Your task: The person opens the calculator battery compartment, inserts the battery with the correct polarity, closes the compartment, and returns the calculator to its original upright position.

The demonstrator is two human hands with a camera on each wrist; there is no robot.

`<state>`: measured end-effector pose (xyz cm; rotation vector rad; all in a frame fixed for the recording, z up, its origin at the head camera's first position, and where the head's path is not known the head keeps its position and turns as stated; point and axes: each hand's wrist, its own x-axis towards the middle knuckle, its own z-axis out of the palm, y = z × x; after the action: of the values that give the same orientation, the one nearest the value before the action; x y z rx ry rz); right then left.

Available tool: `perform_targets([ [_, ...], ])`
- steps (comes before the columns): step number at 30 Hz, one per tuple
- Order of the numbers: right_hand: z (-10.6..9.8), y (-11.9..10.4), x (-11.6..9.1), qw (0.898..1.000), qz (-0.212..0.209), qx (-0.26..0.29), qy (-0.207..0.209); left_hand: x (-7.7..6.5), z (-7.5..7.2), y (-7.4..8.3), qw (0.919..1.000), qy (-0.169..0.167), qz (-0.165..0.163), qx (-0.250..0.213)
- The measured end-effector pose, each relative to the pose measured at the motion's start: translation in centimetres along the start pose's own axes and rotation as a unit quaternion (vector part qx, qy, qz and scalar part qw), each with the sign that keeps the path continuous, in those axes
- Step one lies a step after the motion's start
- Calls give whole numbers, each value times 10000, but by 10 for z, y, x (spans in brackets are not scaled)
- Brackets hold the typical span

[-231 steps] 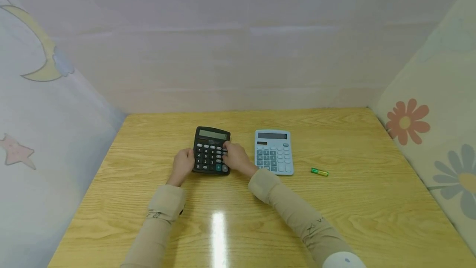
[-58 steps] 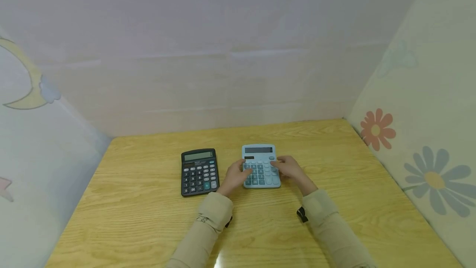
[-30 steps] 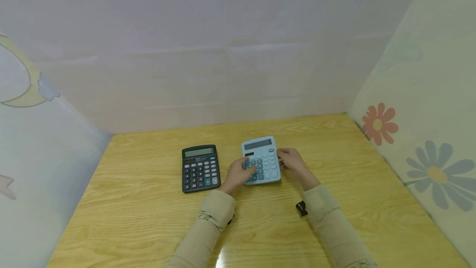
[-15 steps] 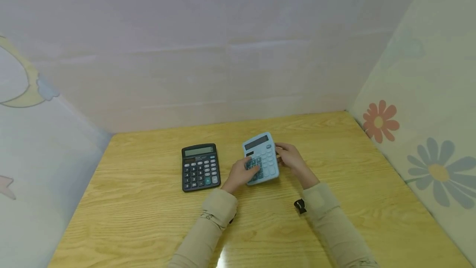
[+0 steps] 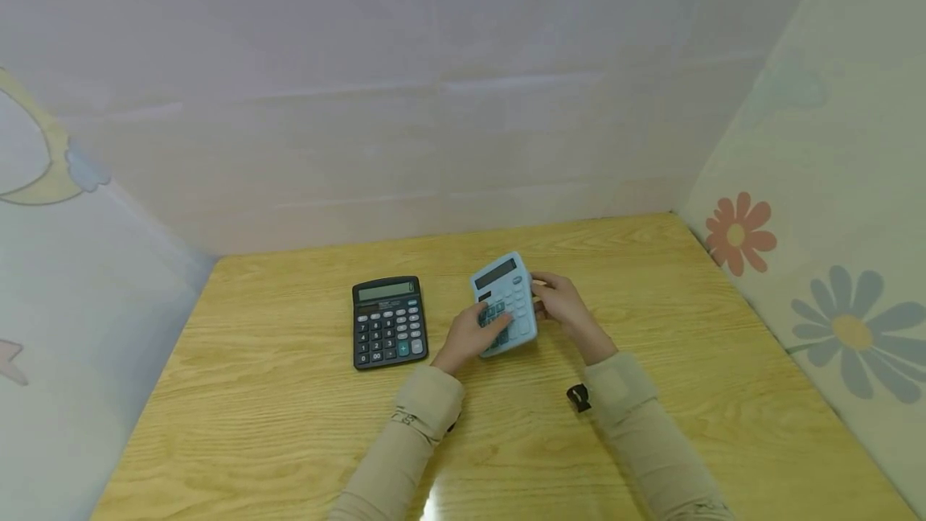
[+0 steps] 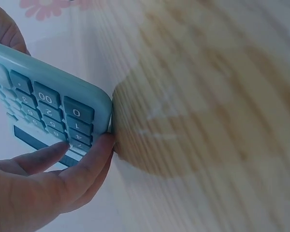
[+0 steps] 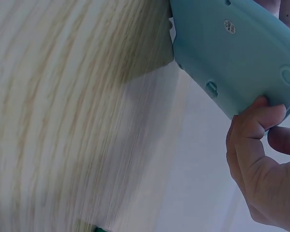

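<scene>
A light blue calculator is tilted in the head view, its right side raised off the table. My left hand grips its lower left side, with a thumb over the keys. In the left wrist view the calculator's lower corner meets the wood. My right hand pinches the raised right edge. The right wrist view shows those curled fingers against the calculator's back, where a small cover latch and a round foot are visible.
A black calculator lies flat on the wooden table to the left, its display lit with a digit. A small green item shows at the bottom edge of the right wrist view. Printed fabric walls stand behind and beside the table.
The blue calculator lay flat between both hands; its right side has since risen, and it has turned leftward. Earliest, the hands held the black calculator and a green-yellow battery lay visible at right.
</scene>
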<state>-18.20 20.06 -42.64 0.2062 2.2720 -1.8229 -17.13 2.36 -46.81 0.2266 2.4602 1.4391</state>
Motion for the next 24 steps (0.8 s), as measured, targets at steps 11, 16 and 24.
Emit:
perform_targets([
  [11,4,-2,2,9997,-180,172,-40,-1,-2,9,9997,23,195,-177],
  [16,7,-6,1,9996,-194,199,-87,-2,-2,13,9988,11,322,-361],
  [24,11,-11,0,9991,-201,308,-224,-4,-5,20,9981,-67,-168,-581],
])
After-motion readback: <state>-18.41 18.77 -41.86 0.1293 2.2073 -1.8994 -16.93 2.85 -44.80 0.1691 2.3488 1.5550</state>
